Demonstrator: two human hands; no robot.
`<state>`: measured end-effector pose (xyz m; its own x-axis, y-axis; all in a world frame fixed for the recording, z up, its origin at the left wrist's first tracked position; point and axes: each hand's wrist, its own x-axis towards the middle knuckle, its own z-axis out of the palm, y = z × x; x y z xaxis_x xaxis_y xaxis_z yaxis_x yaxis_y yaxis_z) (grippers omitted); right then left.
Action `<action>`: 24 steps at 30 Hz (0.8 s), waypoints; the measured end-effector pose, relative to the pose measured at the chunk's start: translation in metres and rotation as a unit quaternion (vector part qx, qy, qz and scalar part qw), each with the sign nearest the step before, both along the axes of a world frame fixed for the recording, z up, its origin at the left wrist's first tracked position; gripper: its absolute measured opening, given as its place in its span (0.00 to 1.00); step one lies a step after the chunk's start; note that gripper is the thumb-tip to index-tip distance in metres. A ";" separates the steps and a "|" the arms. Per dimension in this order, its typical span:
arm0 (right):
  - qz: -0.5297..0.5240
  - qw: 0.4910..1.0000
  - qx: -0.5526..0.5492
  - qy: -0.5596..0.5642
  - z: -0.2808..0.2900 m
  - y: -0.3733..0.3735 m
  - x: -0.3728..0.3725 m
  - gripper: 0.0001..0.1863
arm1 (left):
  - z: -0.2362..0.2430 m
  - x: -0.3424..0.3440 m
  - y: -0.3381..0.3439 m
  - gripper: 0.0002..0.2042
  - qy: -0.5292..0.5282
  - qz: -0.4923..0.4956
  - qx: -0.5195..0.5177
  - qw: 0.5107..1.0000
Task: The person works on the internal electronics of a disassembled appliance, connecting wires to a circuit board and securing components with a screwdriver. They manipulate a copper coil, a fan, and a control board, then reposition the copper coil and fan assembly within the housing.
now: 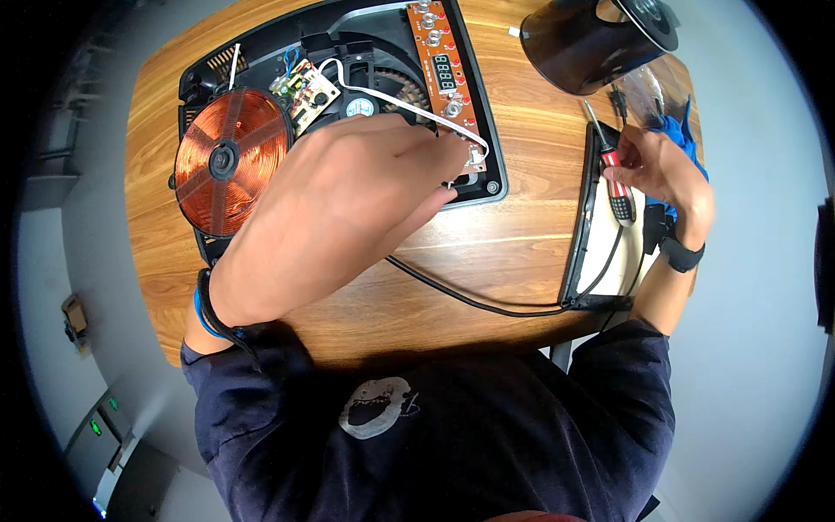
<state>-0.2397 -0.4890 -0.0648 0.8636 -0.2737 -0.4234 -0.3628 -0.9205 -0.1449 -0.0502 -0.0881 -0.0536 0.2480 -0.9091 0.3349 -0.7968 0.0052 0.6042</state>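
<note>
My left hand (339,191) reaches across an opened induction cooker base (487,113). Its fingertips are pinched together at the near end of the orange control board (441,74); what lies between them is mostly hidden. A white flat cable (404,106) runs from that end to a small circuit board (306,96). The copper coil (200,165) sits at the left, partly behind my forearm. At the right, my right hand (665,170) grips a screwdriver (618,187) by its red and black handle, its metal shaft pointing away from me.
Under the screwdriver lies a dark-framed panel with a pale surface (600,252). A black power cord (487,306) curves across the wooden table (417,326). A black cylindrical container (565,52) stands at the far right. Blue cloth (683,130) and clear plastic (644,91) lie near it.
</note>
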 end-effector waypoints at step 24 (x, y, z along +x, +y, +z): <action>0.275 0.942 0.101 -0.165 0.061 0.112 0.035 0.22 | 0.019 0.009 0.009 0.07 -0.014 0.127 0.098 0.987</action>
